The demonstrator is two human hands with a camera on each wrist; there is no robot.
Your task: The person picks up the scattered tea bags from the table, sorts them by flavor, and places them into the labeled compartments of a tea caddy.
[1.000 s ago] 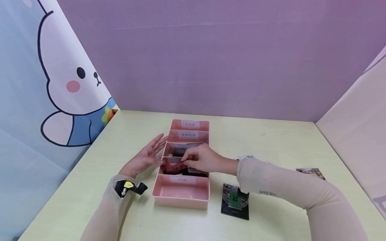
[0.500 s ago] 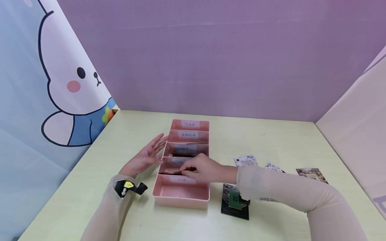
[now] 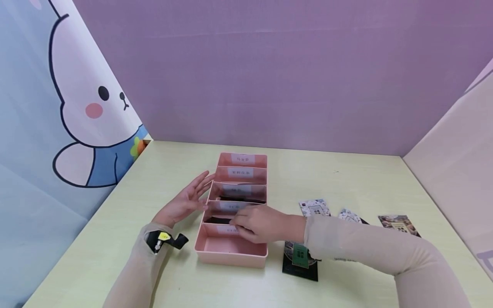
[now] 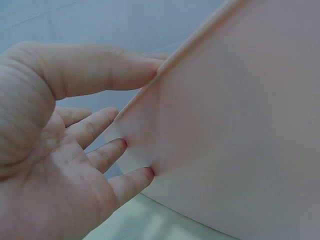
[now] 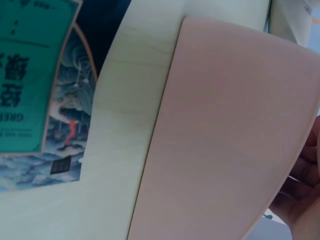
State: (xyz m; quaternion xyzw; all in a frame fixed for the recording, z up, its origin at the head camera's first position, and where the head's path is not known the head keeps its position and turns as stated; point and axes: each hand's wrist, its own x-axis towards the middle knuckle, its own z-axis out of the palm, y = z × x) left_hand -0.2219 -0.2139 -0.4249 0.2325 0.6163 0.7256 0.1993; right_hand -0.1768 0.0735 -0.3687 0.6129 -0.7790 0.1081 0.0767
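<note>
A long pink box (image 3: 231,259) with labelled dividers stands on the table. My left hand (image 3: 185,203) is at its left side, fingers spread. In the left wrist view the thumb (image 4: 115,70) lies at the rim and the other fingertips (image 4: 135,182) touch the outer wall. My right hand (image 3: 259,222) reaches over the right wall, fingers bent down at the second compartment from the front. The dark edge of a packet (image 3: 217,220) shows there beside its fingertips. I cannot tell whether the fingers pinch anything. Another dark packet edge (image 3: 240,199) shows one compartment farther back.
Right of the box lies a dark packet with a green label (image 3: 300,259), partly under the right sleeve. Farther back are a white-and-blue patterned packet (image 3: 313,207), a similar one (image 3: 349,215) and a brown patterned packet (image 3: 398,223). Fabric walls enclose the table.
The right hand has lowered and come nearer the front of the box. The red packet it pinched has gone down into the second compartment. The left hand stays in place.
</note>
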